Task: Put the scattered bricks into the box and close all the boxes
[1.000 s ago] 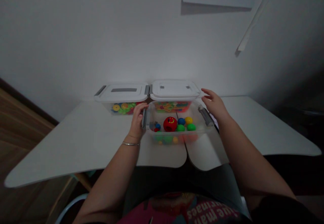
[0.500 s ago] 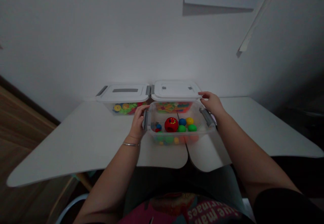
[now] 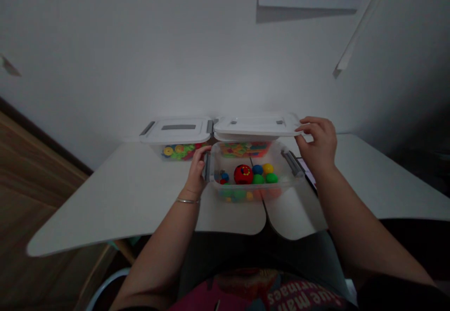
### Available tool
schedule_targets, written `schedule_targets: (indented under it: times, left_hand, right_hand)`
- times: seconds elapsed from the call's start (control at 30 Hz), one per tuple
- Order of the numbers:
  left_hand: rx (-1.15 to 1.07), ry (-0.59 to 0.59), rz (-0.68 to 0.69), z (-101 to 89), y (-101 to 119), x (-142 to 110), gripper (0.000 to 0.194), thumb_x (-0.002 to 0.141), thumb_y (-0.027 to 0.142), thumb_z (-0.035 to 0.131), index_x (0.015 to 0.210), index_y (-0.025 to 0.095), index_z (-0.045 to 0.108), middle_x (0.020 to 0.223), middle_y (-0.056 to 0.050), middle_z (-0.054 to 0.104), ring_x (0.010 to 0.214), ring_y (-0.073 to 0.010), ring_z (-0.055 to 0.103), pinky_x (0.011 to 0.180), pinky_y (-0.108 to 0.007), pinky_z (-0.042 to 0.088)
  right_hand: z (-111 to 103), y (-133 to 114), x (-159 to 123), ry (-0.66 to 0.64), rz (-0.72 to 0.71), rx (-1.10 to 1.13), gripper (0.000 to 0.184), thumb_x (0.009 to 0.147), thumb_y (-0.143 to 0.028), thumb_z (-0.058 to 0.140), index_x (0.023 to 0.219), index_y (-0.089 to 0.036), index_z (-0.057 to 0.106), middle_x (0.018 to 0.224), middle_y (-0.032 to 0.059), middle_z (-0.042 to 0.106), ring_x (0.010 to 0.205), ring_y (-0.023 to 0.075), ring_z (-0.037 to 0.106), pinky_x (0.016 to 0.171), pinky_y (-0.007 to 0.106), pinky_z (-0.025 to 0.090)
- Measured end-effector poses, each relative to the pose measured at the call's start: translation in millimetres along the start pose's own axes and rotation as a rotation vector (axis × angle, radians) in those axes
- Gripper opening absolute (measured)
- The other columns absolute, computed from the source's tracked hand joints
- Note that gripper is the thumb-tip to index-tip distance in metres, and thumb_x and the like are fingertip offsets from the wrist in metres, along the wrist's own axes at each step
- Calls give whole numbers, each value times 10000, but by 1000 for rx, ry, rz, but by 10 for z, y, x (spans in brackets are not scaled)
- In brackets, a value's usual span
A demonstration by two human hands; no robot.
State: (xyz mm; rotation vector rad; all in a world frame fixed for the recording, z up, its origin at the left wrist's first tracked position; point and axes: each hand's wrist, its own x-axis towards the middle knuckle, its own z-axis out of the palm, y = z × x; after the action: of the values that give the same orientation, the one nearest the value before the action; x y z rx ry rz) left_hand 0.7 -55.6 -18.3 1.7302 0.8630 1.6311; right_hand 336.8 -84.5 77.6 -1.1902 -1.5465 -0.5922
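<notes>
An uncovered clear plastic box (image 3: 232, 186) with grey latches stands on the table before me. Inside lie a red ball (image 3: 243, 174) with coloured beads, a blue ball (image 3: 258, 169), a yellow ball (image 3: 267, 168), green balls (image 3: 272, 178) and small pieces at the left. My left hand (image 3: 197, 170) is closed around the left end of that box, by its latch. My right hand (image 3: 316, 140) pinches the right edge of a loose white lid (image 3: 258, 124), its right end raised and tilted above the rear box. The lid's left end appears to rest there.
Behind stands a box (image 3: 246, 149) of coloured pieces, partly hidden by the front one. A lidded box (image 3: 179, 149) of yellow, green and red pieces is at its left. A phone-like device (image 3: 307, 172) lies under my right wrist. The white table (image 3: 140, 198) has a gap near its front.
My right hand reached the loose lid's right edge, took hold and lifted it up and to the right. My left hand has stayed at the front box's left end.
</notes>
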Motion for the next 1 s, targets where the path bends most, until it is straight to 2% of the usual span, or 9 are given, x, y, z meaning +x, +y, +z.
schedule_targets:
  times: [0.17, 0.3, 0.4, 0.47, 0.53, 0.67, 0.77, 0.87, 1.0]
  left_hand:
    - [-236, 48, -47, 39, -5, 36, 640, 781, 662, 601, 1276, 263, 528, 1179, -88, 597, 963, -187, 620, 855, -321, 514]
    - [-114, 257, 3, 1, 109, 110, 632, 774, 580, 678, 1307, 296, 493, 1188, -74, 599, 986, -179, 636, 856, -307, 530]
    - [33, 304, 46, -59, 279, 142, 696, 746, 477, 756, 1360, 322, 467, 1376, -87, 529, 1204, -219, 561, 1016, -360, 470]
    - [70, 291, 63, -90, 420, 141, 731, 706, 459, 791, 1358, 331, 487, 1427, -85, 502, 1219, -230, 558, 1028, -375, 468]
    - [68, 263, 52, -95, 569, 127, 670, 714, 450, 784, 1322, 314, 538, 1370, -83, 563, 1181, -232, 591, 1013, -384, 486]
    - [134, 255, 27, -13, 786, 87, 317, 800, 440, 705, 1009, 203, 712, 1050, -67, 710, 1005, -205, 665, 936, -353, 530]
    - [99, 330, 66, 84, 821, 65, 271, 809, 435, 702, 935, 195, 710, 995, -53, 717, 986, -196, 670, 941, -357, 530]
    - [-21, 403, 24, 167, 815, 45, 270, 829, 435, 684, 963, 202, 697, 1039, -53, 714, 1017, -201, 671, 960, -375, 528]
    - [-74, 419, -56, 239, 877, 7, 289, 828, 421, 687, 1021, 206, 690, 1055, -51, 713, 1027, -197, 670, 973, -371, 526]
  right_hand:
    - [-208, -287, -15, 50, -92, 215, 131, 806, -128, 635, 825, -256, 610, 918, 8, 727, 1009, 226, 682, 909, 437, 520]
    - [-334, -496, -80, 45, -14, 338, 168, 809, -113, 657, 884, -261, 629, 935, 3, 727, 1000, 217, 694, 930, 445, 531]
    - [-394, -576, -124, 40, 18, 419, 180, 809, -110, 670, 900, -257, 622, 943, 8, 721, 1014, 219, 692, 971, 463, 513]
    - [-412, -589, -154, 22, 46, 472, 177, 813, -122, 674, 909, -255, 608, 953, 14, 718, 1021, 227, 691, 968, 473, 513]
    - [-416, -586, -185, -3, 80, 523, 161, 823, -144, 672, 907, -255, 590, 965, 19, 718, 1035, 236, 687, 953, 480, 520]
    - [-401, -605, -217, 42, 191, 596, 164, 833, -186, 678, 942, -257, 579, 1010, 26, 716, 1032, 213, 685, 943, 454, 534]
    - [-393, -648, -201, 80, 279, 659, 205, 840, -195, 676, 1014, -260, 589, 1083, 34, 707, 1036, 190, 679, 939, 411, 543]
    - [-384, -649, -195, 82, 364, 700, 264, 847, -209, 663, 1095, -271, 595, 1147, 39, 696, 1081, 192, 662, 922, 389, 554]
    - [-350, -537, -259, -8, 455, 675, 222, 860, -261, 640, 1083, -256, 638, 1140, 52, 704, 1086, 210, 660, 925, 400, 551]
